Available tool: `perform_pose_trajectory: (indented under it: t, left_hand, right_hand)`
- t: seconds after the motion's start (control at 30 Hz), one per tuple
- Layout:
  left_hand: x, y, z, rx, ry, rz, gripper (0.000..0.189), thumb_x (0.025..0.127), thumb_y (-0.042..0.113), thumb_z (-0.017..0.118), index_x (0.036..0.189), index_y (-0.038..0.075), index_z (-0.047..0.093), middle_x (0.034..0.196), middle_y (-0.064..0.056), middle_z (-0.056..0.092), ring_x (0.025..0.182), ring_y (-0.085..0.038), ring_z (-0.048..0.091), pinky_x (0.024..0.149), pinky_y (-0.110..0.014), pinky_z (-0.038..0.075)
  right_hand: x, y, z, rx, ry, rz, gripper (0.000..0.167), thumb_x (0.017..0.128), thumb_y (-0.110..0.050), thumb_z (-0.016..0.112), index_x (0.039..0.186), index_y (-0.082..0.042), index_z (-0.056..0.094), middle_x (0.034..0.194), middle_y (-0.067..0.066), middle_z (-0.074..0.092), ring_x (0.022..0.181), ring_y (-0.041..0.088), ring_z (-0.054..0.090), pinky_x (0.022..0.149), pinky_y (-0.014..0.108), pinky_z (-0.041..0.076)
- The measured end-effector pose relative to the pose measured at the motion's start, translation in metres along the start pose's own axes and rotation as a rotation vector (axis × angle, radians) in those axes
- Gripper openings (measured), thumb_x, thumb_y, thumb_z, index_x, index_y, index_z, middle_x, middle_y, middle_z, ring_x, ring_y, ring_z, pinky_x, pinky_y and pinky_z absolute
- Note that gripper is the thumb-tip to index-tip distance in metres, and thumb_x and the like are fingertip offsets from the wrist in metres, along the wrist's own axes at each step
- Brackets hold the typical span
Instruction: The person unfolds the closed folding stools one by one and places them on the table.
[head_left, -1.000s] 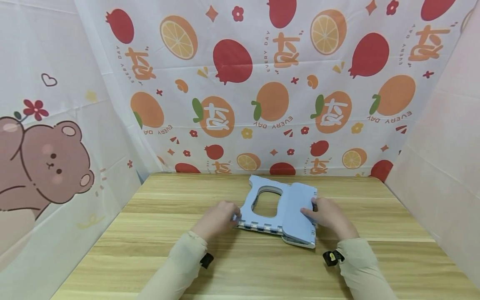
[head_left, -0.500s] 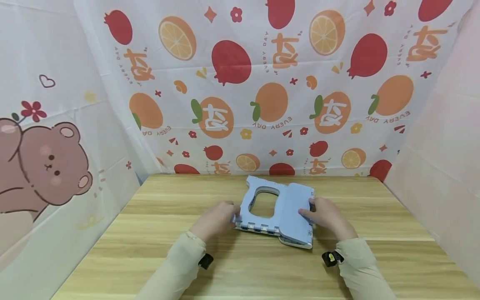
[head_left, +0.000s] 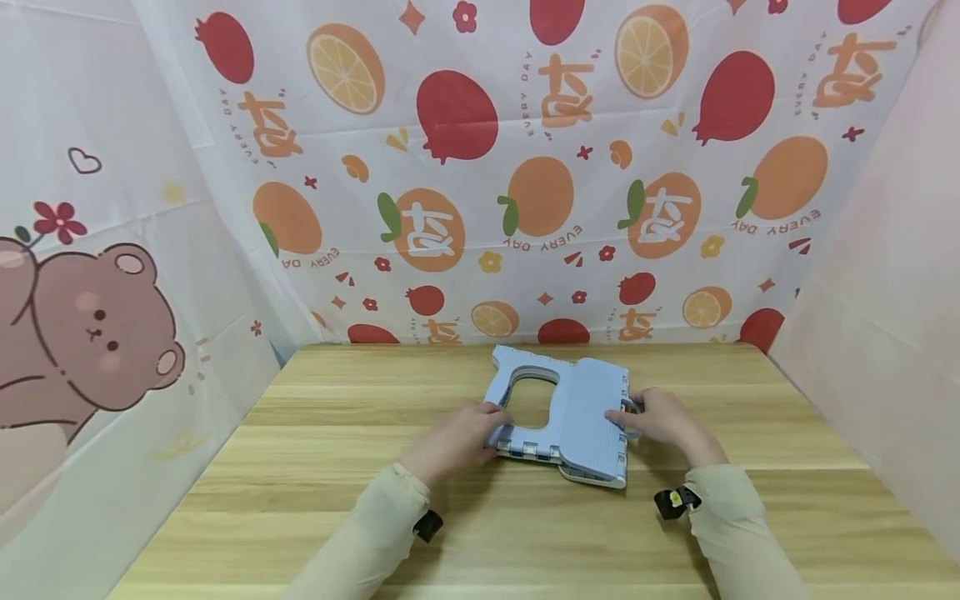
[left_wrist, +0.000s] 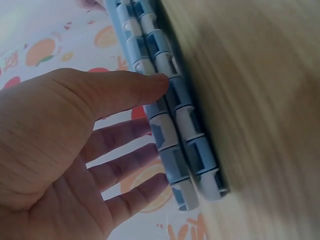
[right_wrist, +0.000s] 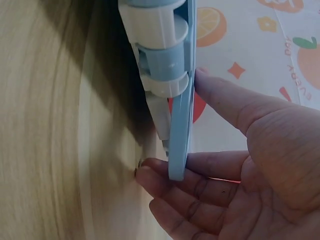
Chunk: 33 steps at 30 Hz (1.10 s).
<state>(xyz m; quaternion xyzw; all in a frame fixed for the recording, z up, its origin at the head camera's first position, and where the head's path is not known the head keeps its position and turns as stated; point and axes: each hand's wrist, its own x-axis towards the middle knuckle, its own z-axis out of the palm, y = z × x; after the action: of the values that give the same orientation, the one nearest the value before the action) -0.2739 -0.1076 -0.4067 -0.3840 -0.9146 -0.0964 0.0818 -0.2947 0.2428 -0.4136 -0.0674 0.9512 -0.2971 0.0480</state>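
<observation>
At far left, a brown cartoon bear point(head_left: 75, 333) decorates the white side sheet point(head_left: 202, 275) beside a wood-grain counter point(head_left: 540, 542). A cream left sleeve point(head_left: 367, 533), a black strap point(head_left: 428, 526) at its cuff, leads to the left hand point(head_left: 461, 433), which grips the left front corner of a light-blue folding stool point(head_left: 577, 417); the left wrist view shows the thumb across its blue-and-white hinges and the other fingers along the opposite side. The stool lies folded in the middle of the counter, toward the back, a large opening in its left part and a ribbed panel on its right; whether its whole underside touches the wood cannot be told. On its right edge, the right hand point(head_left: 663, 417) holds on, thumb against the panel and fingers curled around a thin handle point(right_wrist: 180, 145). Another black strap point(head_left: 677, 502) sits by the right sleeve point(head_left: 738, 525). A fruit-print sheet point(head_left: 480, 187) hangs behind; a pale sheet point(head_left: 885, 292) closes the right side.
</observation>
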Motion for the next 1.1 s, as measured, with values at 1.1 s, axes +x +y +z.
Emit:
perform_pose_trajectory:
  t: [1.1]
  left_hand:
    - [0.002, 0.017, 0.005, 0.167, -0.037, -0.07, 0.031, 0.081, 0.02, 0.095, 0.108, 0.019, 0.079, 0.103, 0.002, 0.077, 0.089, -0.021, 0.066, 0.075, -0.033, 0.057]
  right_hand:
    - [-0.005, 0.007, -0.001, 0.134, -0.158, 0.026, 0.045, 0.098, -0.049, 0.077, 0.092, -0.008, 0.059, 0.077, 0.0, 0.054, 0.067, 0.016, 0.049, 0.062, 0.029, 0.042]
